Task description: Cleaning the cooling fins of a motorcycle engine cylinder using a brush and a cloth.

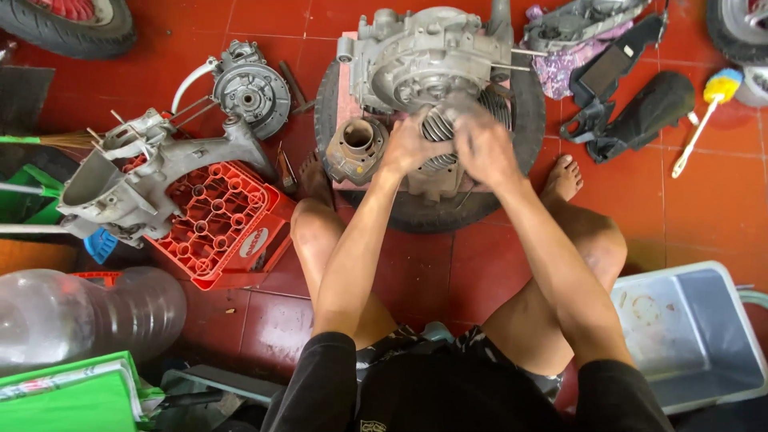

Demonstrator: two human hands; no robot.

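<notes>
My left hand (410,146) has its fingers curled together around the finned cylinder (438,126), gripping its left side. My right hand (482,148) is blurred; its fingers lie over the right side of the same cylinder, but I cannot tell whether they are clamped on it or just resting there. Both hands almost meet over the fins.

The cylinder sits directly under my fingers, against the grey engine case (424,60) just beyond my fingertips. Engine and cylinder rest on a pink board laid across a black tyre (432,212) lying flat on the red tiled floor (448,272).

Both my arms reach straight forward from black sleeves, forearms nearly parallel, wrists bent slightly inward. I sit on the floor with knees spread and my bare feet touching the tyre on either side.

Just left of my left fingers lies a brown cylinder sleeve (356,148). Well to the left, another engine casing (136,180) rests on a red plastic crate (220,220), with a round metal cover (250,92) beyond it. Near my right knee stands a grey plastic tub (688,336).
</notes>
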